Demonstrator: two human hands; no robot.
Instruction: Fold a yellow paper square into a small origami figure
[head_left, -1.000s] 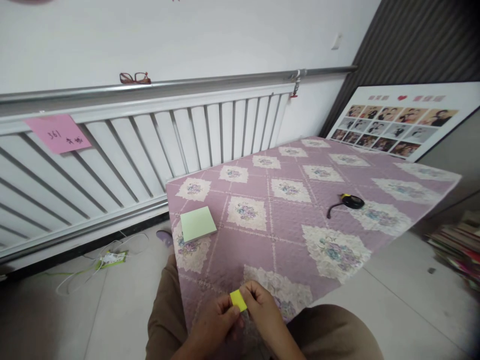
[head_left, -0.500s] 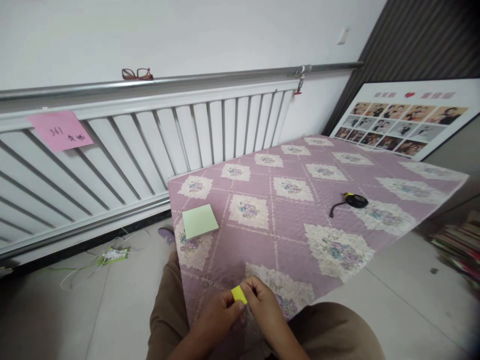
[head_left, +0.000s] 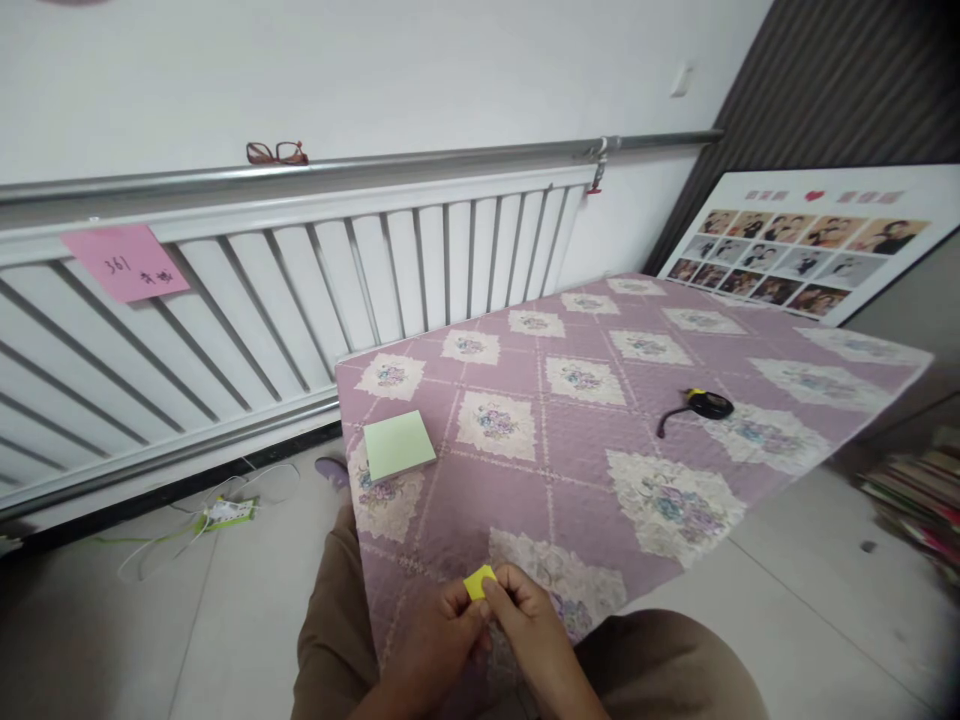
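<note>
The left hand (head_left: 439, 632) and right hand (head_left: 531, 618) pinch a small yellow paper (head_left: 477, 583) by the table's (head_left: 484, 500) near edge; uneven pulling could tear it.

White wall (head_left: 450, 80), slatted radiator (head_left: 371, 270); tiled floor (head_left: 251, 600)

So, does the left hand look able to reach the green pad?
Probably yes: only cloth seems to lie between the left hand and the green pad, though that hand holds the yellow paper.
</note>
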